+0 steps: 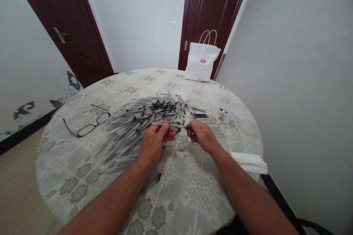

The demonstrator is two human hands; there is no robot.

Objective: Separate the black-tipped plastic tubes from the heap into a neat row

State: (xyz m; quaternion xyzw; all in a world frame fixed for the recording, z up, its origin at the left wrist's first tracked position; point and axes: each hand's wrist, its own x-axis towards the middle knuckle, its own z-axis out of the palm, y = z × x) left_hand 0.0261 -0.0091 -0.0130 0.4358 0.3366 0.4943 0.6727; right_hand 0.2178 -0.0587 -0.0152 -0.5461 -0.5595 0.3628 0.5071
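Observation:
A large heap of clear pens with black tips [138,121] lies spread over the round table [91,176]. My left hand [154,141] pinches one pen [172,125] by its barrel, holding it level just above the cloth. My right hand [202,134] grips the same pen at its right end, fingers closed round it. Both hands hover at the near edge of the heap. To the right of my right hand lies a smaller bunch of thin dark refills [204,116].
Black-framed glasses [88,123] lie on the table's left side. A white paper bag [201,60] stands at the far edge before a dark red door. A folded white cloth [249,162] sits at the right rim. A wall runs close on the right.

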